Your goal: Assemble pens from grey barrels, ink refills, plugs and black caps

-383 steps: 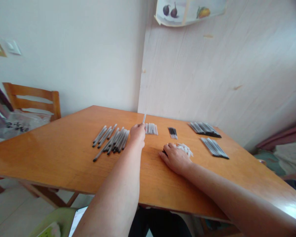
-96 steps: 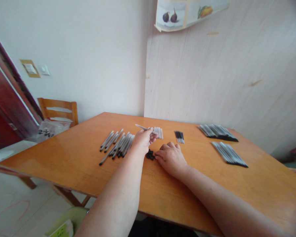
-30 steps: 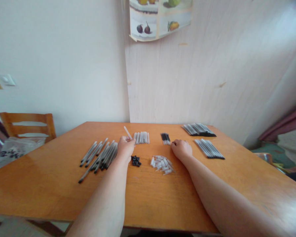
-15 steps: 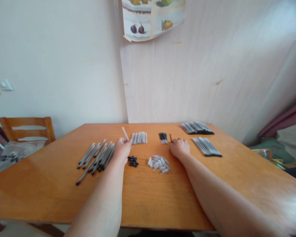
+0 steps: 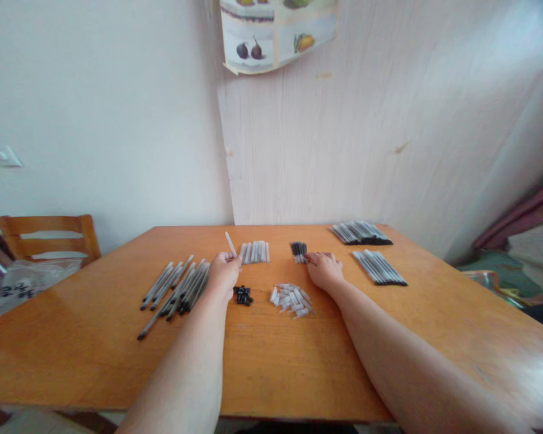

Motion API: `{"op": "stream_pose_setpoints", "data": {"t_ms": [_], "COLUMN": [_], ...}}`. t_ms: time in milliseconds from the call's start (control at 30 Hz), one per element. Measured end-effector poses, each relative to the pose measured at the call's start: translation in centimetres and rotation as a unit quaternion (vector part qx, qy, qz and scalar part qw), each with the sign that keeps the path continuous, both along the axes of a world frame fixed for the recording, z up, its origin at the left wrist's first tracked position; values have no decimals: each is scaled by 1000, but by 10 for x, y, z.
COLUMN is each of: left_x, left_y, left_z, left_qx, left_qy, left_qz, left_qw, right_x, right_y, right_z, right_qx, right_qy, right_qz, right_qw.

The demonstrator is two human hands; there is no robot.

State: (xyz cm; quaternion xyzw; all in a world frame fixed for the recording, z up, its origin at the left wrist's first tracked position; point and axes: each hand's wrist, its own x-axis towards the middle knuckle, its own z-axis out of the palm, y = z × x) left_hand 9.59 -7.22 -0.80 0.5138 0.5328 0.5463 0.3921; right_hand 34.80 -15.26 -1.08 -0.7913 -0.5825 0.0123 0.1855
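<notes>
Pinching a slim, translucent tube [image 5: 230,242] aslant above the wooden table [image 5: 262,367] with the left hand [image 5: 224,270], beside the tube row [image 5: 255,252]. Curling the right hand [image 5: 326,270] at thin black refills [image 5: 298,248]; cannot tell whether pinching one. Nearer, see stubby black caps [image 5: 243,295], frosted white tips [image 5: 292,299].

There are three groups of black-ended pens [image 5: 379,267], one row each of white tubes [image 5: 254,252] and black refills [image 5: 298,251], two heaps of small parts [image 5: 293,299].
</notes>
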Motion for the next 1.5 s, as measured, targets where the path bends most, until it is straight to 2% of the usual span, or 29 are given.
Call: {"op": "stream_pose_setpoints", "data": {"t_ms": [267,433,667,867,1133,1500], "left_x": [0,-6,-5,-3,-3,6], "left_y": [2,5,3,14,37,43], "left_z": [-1,-1,13,16,14,17], "left_qx": [9,27,-6,-22,-29,-19], "left_qy": [35,105,213,342,497,531], "left_qz": [10,44,44,64,16,-3], "left_qw": [999,993,976,937,867,847], "right_x": [3,7,10,10,11,10], "right_y": [6,10,12,12,14,13], "right_z": [-6,-9,-10,-10,-12,-10], "right_qx": [30,58,64,58,53,46], "right_qy": [56,103,129,116,107,112], "right_qz": [-21,-50,-80,-86,-88,-92], "right_qw": [998,992,986,988,989,988]}}
